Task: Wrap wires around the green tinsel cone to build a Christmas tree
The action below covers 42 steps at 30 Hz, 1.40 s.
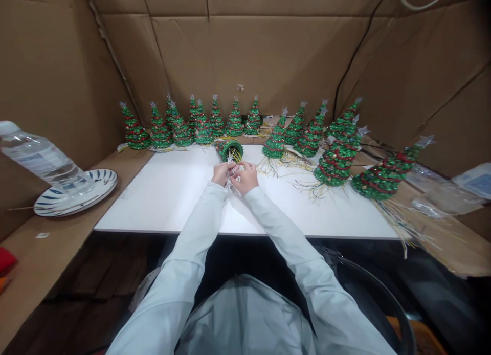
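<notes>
Head view, left hand (220,174), right hand (247,178) pinching wires (230,158), details blurred; lying tree (222,149), tip hidden

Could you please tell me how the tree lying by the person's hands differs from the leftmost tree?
The lying tree is on its side, hollow base facing the camera; the leftmost tree stands with its star at the top.
Both the left hand and right hand hold wires coming from the lying tree; neither touches the leftmost tree.
Both trees are green.
</notes>
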Available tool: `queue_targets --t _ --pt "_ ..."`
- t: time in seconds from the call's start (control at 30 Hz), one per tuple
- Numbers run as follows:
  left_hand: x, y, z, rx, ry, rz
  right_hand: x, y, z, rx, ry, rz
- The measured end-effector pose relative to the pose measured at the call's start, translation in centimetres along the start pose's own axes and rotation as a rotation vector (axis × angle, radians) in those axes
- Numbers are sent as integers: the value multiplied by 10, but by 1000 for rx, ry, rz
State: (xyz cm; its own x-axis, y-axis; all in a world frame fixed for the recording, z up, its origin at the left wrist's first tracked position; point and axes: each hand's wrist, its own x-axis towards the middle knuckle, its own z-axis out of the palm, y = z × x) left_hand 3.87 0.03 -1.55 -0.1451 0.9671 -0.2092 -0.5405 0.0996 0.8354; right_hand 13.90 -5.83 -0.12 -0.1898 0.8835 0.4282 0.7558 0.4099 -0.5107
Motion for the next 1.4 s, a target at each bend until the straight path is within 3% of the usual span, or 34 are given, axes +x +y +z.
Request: queue_targets --t 0.17,0.47,0.73,0.9,1.07,1.4 --pt "-2 0 -1 13 -52 24 -8 -12 8 -97 -132 82" --pt "2 -1 -3 -11 -59 9 -6 -7 8 -34 -211 189" --pt "-1 1 -2 35 -49 14 -4 -12 6 56 -50 233" --pt "-3 1 0 74 -6 39 -3 -15 6 43 -98 192" --pt "2 -1 -1 10 -36 6 -2 -10 8 -34 -116 179" --pt "2 3 -5 -14 -108 -70 6 13 4 -45 176 336"
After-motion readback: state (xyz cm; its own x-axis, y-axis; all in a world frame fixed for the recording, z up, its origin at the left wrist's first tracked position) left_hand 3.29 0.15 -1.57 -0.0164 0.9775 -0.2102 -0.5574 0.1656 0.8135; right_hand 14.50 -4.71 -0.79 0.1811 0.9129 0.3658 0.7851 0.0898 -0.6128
